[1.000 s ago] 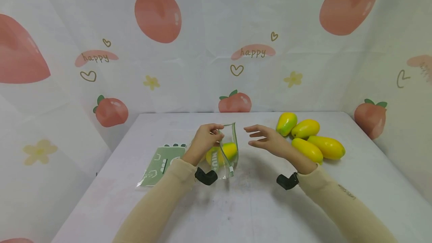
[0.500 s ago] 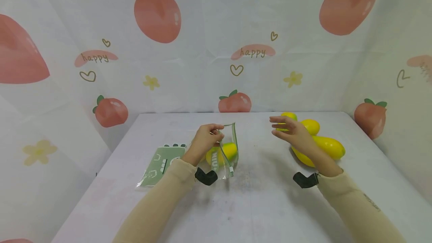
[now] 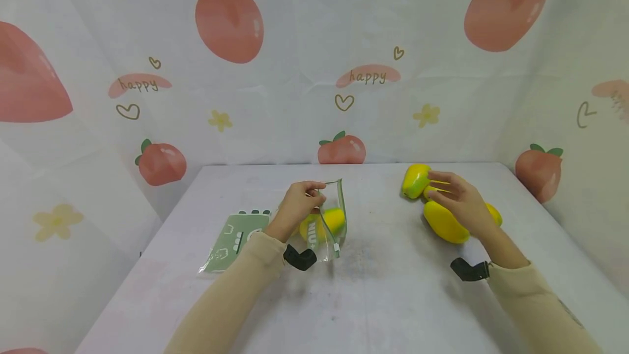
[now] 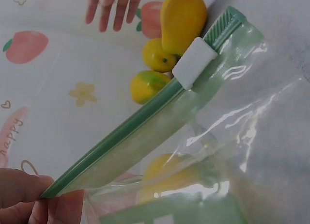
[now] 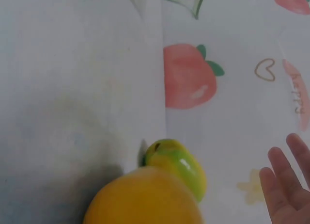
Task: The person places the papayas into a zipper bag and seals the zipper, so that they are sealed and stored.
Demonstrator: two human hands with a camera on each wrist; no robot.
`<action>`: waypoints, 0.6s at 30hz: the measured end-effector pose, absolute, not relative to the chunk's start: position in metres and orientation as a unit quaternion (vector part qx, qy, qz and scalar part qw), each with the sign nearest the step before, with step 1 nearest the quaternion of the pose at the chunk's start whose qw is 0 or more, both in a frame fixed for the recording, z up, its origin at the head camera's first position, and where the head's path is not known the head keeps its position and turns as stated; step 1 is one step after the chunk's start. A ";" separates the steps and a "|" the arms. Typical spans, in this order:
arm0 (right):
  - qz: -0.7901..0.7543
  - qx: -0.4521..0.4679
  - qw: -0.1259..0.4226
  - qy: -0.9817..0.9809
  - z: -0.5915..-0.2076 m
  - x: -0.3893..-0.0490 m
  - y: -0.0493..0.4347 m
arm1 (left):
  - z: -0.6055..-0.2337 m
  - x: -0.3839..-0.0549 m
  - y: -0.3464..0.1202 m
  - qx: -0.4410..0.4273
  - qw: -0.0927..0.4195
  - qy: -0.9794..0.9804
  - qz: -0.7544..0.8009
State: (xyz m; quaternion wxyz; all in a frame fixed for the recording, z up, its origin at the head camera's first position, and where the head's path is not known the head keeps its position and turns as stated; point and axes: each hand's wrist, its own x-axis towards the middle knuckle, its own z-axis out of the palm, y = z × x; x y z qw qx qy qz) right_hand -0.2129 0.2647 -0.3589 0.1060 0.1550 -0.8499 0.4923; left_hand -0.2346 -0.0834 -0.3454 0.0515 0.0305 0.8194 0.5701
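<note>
My left hand (image 3: 297, 201) pinches the top edge of a clear zip bag (image 3: 313, 234) with green trim, holding it upright with its mouth parted. Inside lies a yellow-green fruit (image 3: 336, 219), like a papaya or mango. In the left wrist view, a white slider (image 4: 194, 63) sits near one end of the green zip strip (image 4: 121, 132). My right hand (image 3: 462, 201), fingers spread and holding nothing, hovers over a group of similar fruits at the right. Among them, one fruit (image 3: 444, 223) lies below the hand and a greener one (image 3: 416, 179) by its fingertips.
Left of the held bag, a flat green printed bag (image 3: 228, 245) lies on the white table (image 3: 344, 310). Behind the table hangs a white cloth (image 3: 295, 97) printed with peaches and flowers.
My right hand has moved right, from near the bag's mouth to over the fruits. The left hand and the bag stay in place.
</note>
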 end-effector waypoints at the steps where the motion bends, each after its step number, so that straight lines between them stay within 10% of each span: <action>1: 0.490 0.149 0.107 -0.852 -0.360 -0.212 0.267 | -0.345 -0.235 -0.083 0.030 0.052 0.819 0.570; 18: 0.420 0.070 0.058 -0.903 -0.383 -0.195 0.303 | -0.344 -0.234 -0.084 0.031 0.045 0.817 0.574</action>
